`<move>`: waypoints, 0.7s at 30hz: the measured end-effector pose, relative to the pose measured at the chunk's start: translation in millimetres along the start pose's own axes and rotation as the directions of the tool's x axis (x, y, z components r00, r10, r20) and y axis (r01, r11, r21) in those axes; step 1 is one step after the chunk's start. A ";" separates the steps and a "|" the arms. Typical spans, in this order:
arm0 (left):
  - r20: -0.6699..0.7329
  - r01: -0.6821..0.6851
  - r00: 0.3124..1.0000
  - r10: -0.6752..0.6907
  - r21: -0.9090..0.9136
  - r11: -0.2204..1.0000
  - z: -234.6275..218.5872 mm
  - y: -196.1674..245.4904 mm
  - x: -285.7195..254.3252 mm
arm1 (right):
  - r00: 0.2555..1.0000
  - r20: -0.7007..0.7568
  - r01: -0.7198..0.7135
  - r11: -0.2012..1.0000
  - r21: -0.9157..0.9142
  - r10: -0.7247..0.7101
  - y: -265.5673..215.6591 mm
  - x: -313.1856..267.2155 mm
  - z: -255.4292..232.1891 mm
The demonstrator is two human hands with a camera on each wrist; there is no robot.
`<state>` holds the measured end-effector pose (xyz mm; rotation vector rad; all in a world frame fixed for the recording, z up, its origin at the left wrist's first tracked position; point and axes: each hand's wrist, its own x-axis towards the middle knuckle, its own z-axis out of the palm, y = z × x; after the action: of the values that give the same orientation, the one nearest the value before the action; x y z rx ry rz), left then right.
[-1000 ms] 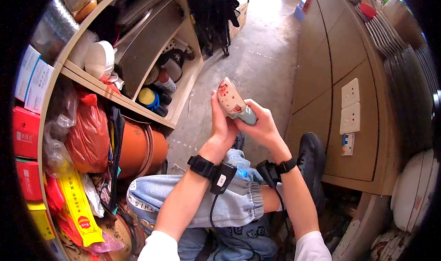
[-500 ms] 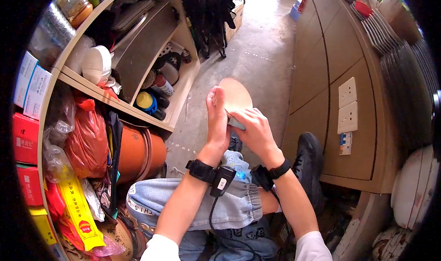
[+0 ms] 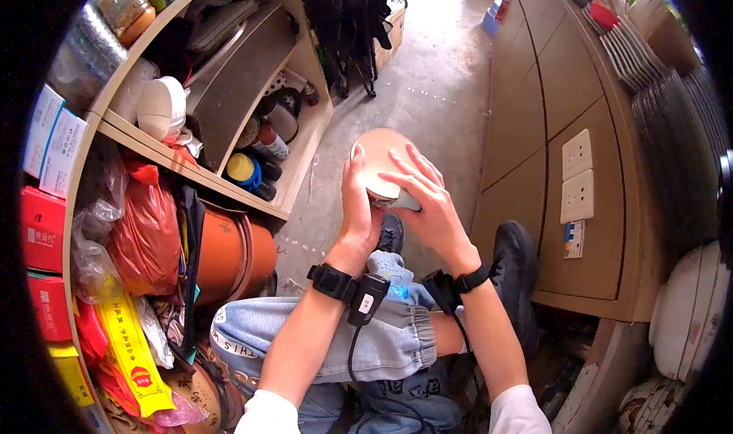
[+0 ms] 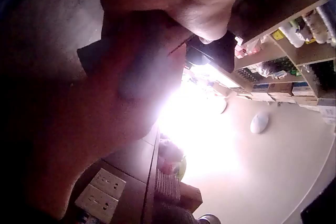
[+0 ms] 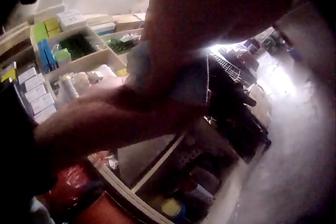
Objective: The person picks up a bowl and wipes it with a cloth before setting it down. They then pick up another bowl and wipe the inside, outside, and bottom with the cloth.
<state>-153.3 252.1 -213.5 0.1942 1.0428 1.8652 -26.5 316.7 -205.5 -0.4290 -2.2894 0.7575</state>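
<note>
Between both hands is a small object with a flat, round, peach-coloured face (image 3: 382, 140) and a grey-blue part below it. My left hand (image 3: 356, 209) holds its left side, fingers pointing up along the rim. From the right, my right hand (image 3: 435, 209) grips it, fingers spread across the face and thumb low near the grey-blue part. Dark and close, the left wrist view shows a blurred grey-blue surface (image 4: 149, 64) among the fingers. In the right wrist view a grey-blue side (image 5: 186, 85) with a thin pale rim shows beyond the hand.
On the left stands a wooden shelf (image 3: 298, 171) with jars, a yellow-lidded container (image 3: 243, 167) and red plastic bags (image 3: 145, 235). A brown cabinet (image 3: 580, 274) with sockets (image 3: 578, 193) lines the right. Legs in jeans (image 3: 305, 335) and a black shoe (image 3: 513, 281) lie below the hands.
The object has turned: its red-patterned cream side showed first, then the peach face came up. My right hand has shifted from the lower grey-blue part up onto that face.
</note>
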 end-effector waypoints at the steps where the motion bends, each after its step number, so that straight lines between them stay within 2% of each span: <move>1: 0.002 0.000 1.000 0.000 -0.001 1.000 1.4 2.0 -1.6 | 1.000 -0.001 0.001 1.000 -0.001 -0.001 0.5 0.3 -0.1; 3: -0.004 0.009 1.000 -0.009 0.004 1.000 5.0 6.6 -6.1 | 0.996 -0.058 -0.063 0.984 0.167 0.074 1.2 0.7 0.1; 4: -0.003 0.009 1.000 -0.009 0.004 1.000 8.1 9.0 -8.5 | 0.996 -0.058 -0.063 0.984 0.167 0.074 1.9 1.1 0.3; 6: 0.007 0.018 1.000 -0.018 -0.055 0.998 12.9 11.7 -12.1 | 0.985 -0.134 -0.064 0.949 0.310 0.111 4.2 2.0 1.6; 10: -0.012 0.089 0.996 -0.090 -0.049 0.995 5.7 12.9 -10.6 | 0.969 -0.114 -0.152 0.895 0.418 0.217 17.6 -3.1 7.7; 12: -0.026 0.090 0.995 -0.094 -0.124 0.988 8.3 12.9 -11.3 | 0.925 -0.107 -0.213 0.729 0.650 0.366 26.7 -6.6 17.7; 13: -0.025 0.090 0.995 -0.093 -0.124 0.988 7.0 12.4 -10.9 | 0.925 -0.108 -0.212 0.730 0.649 0.365 32.0 -8.3 21.5; 15: 0.066 0.129 0.990 -0.123 -0.095 0.987 4.9 12.9 -11.6 | 0.914 -0.056 -0.233 0.634 0.738 0.401 35.3 -7.2 24.5; 16: 0.067 0.129 0.990 -0.123 -0.095 0.987 7.2 13.0 -12.9 | 0.914 -0.057 -0.232 0.634 0.737 0.401 32.4 -6.3 24.6; 18: 0.078 0.138 0.988 -0.131 -0.084 0.987 15.0 14.4 -17.2 | 0.844 0.020 -0.270 0.393 0.879 0.536 20.7 -4.3 22.0; 19: 0.080 0.138 0.988 -0.132 -0.084 0.987 17.4 15.7 -19.0 | 0.844 0.019 -0.270 0.393 0.879 0.536 12.2 -2.4 15.2; 21: 0.115 0.165 0.981 -0.158 -0.060 0.984 20.2 17.1 -21.7 | 0.774 0.109 -0.324 0.242 0.915 0.624 -2.7 0.6 3.0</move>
<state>-142.5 243.4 -182.3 0.1639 0.8908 1.7213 -29.3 313.7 -205.3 -0.6512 -1.0909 1.9767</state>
